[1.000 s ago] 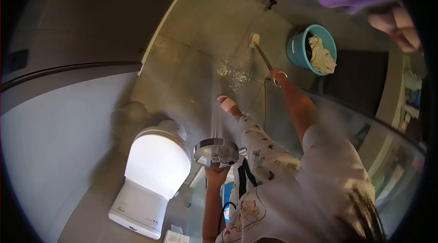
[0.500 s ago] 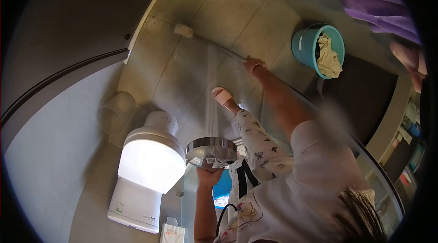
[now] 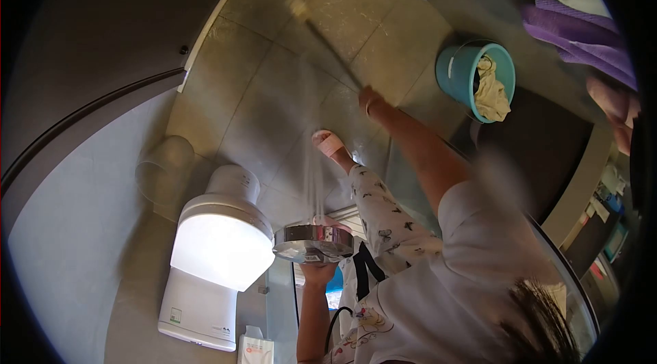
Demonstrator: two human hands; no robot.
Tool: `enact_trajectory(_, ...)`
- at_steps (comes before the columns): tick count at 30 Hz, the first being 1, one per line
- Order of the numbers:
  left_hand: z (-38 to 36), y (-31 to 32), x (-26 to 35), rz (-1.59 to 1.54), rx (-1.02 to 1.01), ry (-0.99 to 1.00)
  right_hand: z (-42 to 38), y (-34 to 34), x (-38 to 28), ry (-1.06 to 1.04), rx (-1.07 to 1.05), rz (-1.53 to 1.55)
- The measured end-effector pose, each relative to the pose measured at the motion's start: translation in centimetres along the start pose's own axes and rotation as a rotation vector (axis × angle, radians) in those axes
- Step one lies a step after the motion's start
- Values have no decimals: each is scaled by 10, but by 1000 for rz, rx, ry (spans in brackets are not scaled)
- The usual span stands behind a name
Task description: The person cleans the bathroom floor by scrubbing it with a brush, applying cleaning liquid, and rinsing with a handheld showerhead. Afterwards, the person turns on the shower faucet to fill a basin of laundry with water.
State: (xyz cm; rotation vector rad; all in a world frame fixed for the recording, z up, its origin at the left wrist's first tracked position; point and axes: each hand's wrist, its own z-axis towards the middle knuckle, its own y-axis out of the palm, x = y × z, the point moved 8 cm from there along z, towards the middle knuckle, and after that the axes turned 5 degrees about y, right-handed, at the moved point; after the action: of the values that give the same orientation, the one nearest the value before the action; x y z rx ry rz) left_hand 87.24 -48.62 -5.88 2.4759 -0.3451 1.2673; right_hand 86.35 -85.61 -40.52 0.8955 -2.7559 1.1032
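Observation:
My left hand (image 3: 319, 272) is closed around a round chrome shower head (image 3: 313, 235), low in the middle of the view. Thin streams of water (image 3: 313, 179) run from it onto the tiled floor (image 3: 274, 90). My right hand (image 3: 369, 97) is wrapped round the long handle of a floor brush (image 3: 333, 53). The pale, motion-blurred brush head (image 3: 298, 9) is at the far part of the floor. A foot in a pink slipper (image 3: 328, 142) stands on the tiles between the water and my right arm.
A white toilet (image 3: 222, 244) stands at the left, with a translucent bin (image 3: 164, 171) beyond it. A turquoise bucket (image 3: 455, 76) holding beige cloth (image 3: 493, 90) is at the right. Purple towels (image 3: 578, 39) hang at upper right. A glass panel edge (image 3: 568, 254) runs beside my right side.
The brush head has moved right and farther off across the tiles, and its handle stands steeper. My right hand has shifted slightly left. Water still runs from the shower head.

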Motion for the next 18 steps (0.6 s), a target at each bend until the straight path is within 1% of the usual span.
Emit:
enact_trajectory(1, -1, 1, 1, -24, 13, -9, -58, -2, 8, -46, -55, -52)
enact_trajectory(2, 0, 4, 4, -106, 30, -44, -100, -19, 5, -95, -108, -105)
enact_trajectory(5, -6, -3, 2, -57, 38, -25, -104, -63, 18, -92, -80, -209)
enact_trajectory(7, -10, -7, 5, 8, 14, 9, -69, -108, 22, -95, -41, -255)
enact_trajectory(9, -9, -13, 1, 99, -2, 35, -64, -176, 10, 18, 101, -216)
enact_trajectory(11, -9, -20, -11, 223, -10, 41, -3, -165, -14, -283, 56, -626)
enact_trajectory(13, -7, -19, -18, 179, 2, -9, 9, -150, -50, -527, -32, -1127)
enact_trajectory(14, -7, -18, -20, 182, -4, -33, 10, -146, -59, -487, 18, -905)
enact_trajectory(15, -6, -15, -17, 263, -34, -3, 13, -139, -63, -444, 75, -685)
enact_trajectory(16, -4, -11, -14, 344, -60, 30, 15, -94, -52, -598, 153, -897)
enact_trajectory(17, 0, -4, -6, 503, -109, 116, 0, -54, -37, -751, 240, -1110)
enact_trajectory(18, 2, 2, 0, 504, -128, 133, -26, -21, -15, -824, 292, -887)
